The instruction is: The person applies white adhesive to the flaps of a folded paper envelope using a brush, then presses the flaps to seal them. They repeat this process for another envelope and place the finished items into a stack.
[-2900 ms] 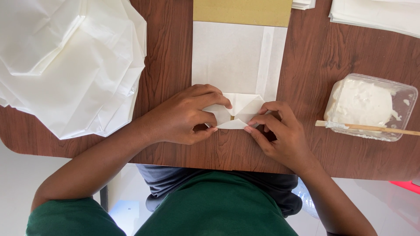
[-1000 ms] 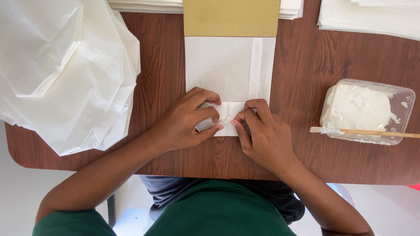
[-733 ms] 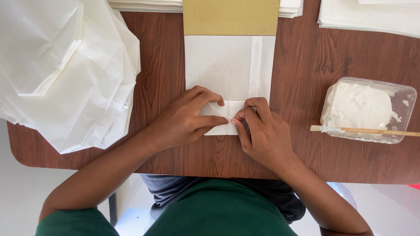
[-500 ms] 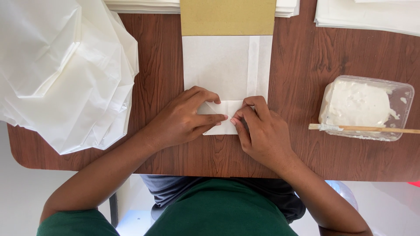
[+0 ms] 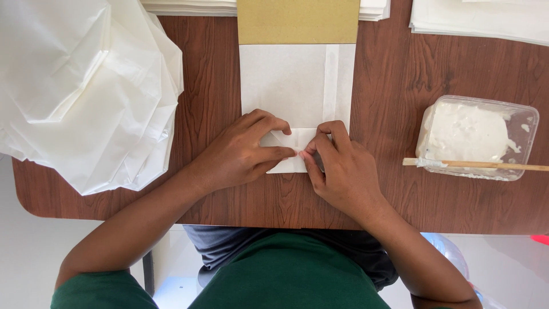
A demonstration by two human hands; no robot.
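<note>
Head view: left hand (image 5: 243,154) and right hand (image 5: 343,171) press flat the folded bottom flap of a white paper bag (image 5: 286,86), fingertips meeting; next seems firm creasing.

The white paper bag (image 5: 289,91) pinched at its folded lower edge is seen to be thin, matt and faintly translucent, with creases at the fold. Beyond the pinch, a flat tan piece of matt card or kraft paper (image 5: 297,22) is laid. Under the pinch, the table (image 5: 394,86) is finished in dark, smooth wood-grain veneer. To the left of the pinch, crinkled, slightly glossy white sheets (image 5: 86,91) are heaped. To the right, a clear plastic tub (image 5: 529,129) of wet white paste is crossed by a bare wooden stick (image 5: 486,165).
</note>
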